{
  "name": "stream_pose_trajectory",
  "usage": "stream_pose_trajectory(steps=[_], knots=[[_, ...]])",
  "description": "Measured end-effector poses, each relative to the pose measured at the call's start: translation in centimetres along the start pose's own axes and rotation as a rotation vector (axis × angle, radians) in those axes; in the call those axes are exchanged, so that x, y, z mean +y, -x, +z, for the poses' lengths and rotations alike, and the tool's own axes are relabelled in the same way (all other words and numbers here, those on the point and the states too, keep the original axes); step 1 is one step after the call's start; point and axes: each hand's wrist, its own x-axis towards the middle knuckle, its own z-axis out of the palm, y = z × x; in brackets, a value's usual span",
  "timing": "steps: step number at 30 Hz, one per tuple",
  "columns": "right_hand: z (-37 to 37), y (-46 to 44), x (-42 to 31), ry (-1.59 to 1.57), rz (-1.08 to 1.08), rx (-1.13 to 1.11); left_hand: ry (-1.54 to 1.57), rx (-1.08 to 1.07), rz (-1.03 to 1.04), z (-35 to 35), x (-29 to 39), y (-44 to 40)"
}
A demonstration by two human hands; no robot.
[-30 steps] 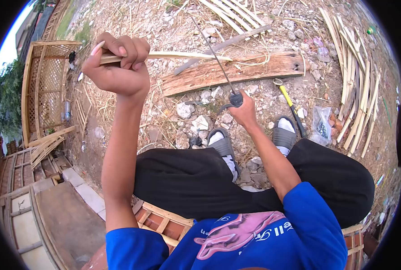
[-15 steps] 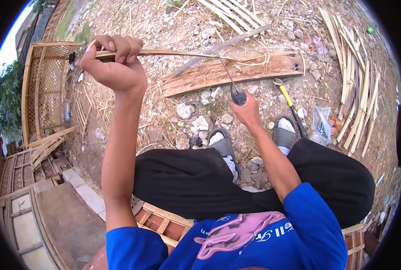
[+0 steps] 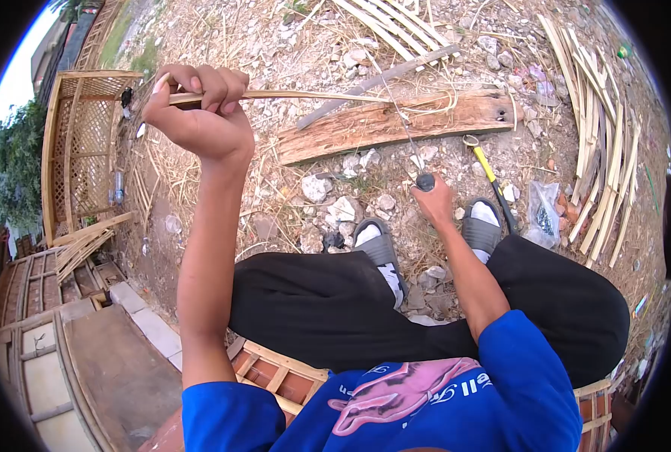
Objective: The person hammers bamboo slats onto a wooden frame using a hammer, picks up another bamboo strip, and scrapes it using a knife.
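My left hand (image 3: 204,113), raised at the upper left, is closed round a thin wooden strip (image 3: 313,95) that points to the right. Lower down, my right hand (image 3: 435,200) grips the black handle of a long-bladed knife (image 3: 413,143). Its narrow blade slants up and away, crossing near the far tip of the strip; whether they touch I cannot tell. Beneath the blade lies a rough wooden plank (image 3: 335,138) on the stony ground, with a curled shaving (image 3: 433,110) on top. A grey stick (image 3: 373,85) rests along the plank's far side.
A yellow-and-black hammer-like tool (image 3: 489,172) lies by my right sandal (image 3: 482,226). To the right are a clear plastic bag (image 3: 543,215) and a pile of pale strips (image 3: 605,154). More strips (image 3: 384,26) lie at the top. A lattice frame (image 3: 87,147) stands at the left.
My right hand has moved right and slightly down with the knife, and more of the blade now shows beyond the strip. The left hand still holds the strip, shifted slightly right in view.
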Motion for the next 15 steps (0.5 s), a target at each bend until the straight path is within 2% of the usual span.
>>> stream_pose_trajectory(steps=[4,7,10,15], knots=[[0.9,0.6,-2.5,-0.177,-0.14,-0.003,0.009,0.08,0.016,0.3,-0.4,-0.7],[1.5,-1.0,-1.4,-0.25,-0.088,-0.061,0.021,0.123,0.012,0.1,-0.6,-1.2],[0.0,-2.3,-1.3,-0.112,-0.006,-0.118,0.046,0.104,0.0,-0.3,-0.6,-1.1],[-2.0,-1.2,-4.8,-0.009,-0.076,-0.089,0.007,0.088,-0.002,-0.1,-0.3,-1.2]])
